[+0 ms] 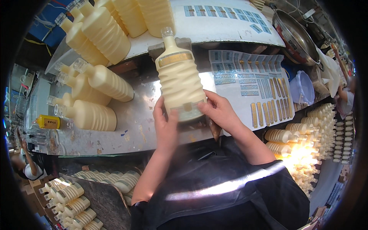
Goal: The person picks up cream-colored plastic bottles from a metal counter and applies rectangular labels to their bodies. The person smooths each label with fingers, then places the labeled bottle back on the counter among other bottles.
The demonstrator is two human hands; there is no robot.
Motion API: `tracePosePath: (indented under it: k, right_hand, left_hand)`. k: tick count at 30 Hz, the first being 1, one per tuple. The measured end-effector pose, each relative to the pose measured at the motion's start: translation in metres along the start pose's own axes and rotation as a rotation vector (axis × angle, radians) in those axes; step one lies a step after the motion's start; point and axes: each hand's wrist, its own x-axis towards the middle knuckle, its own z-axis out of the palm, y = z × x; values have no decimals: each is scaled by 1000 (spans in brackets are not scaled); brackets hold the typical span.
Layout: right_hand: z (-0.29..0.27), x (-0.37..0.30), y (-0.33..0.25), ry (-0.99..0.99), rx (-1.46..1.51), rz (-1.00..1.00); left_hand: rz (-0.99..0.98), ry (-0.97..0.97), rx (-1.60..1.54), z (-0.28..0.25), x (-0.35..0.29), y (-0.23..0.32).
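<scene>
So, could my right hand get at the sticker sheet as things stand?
Probably yes: the sticker sheet lies just beside your right hand with nothing visible blocking it, though that hand is busy on the cream bottle.

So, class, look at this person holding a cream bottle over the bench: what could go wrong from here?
The right hand has its thumb at the lower band of the cream bottle, so pressure might smudge or shift it. The sticker sheet lies close beside that arm, which could brush and drag it. The bottles on the left are crowded together; bumping one may topple others.
</scene>
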Motion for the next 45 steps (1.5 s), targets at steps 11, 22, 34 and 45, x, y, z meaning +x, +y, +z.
tracePosePath:
  k: [11,22,34,45]
  right_hand:
    - [1,1,5,3,67,6]
    - [-2,1,2,-30,81,39]
    - [-4,1,11,-53,134,32]
    - [-5,-3,-1,-43,88,53]
  left_hand:
    - [-5,16,11,2,1,2]
    - [33,-11,36,-3,2,-2]
    - [4,-62,-23,-12,2,-3]
    - [19,-70,-45,-16,0,-4]
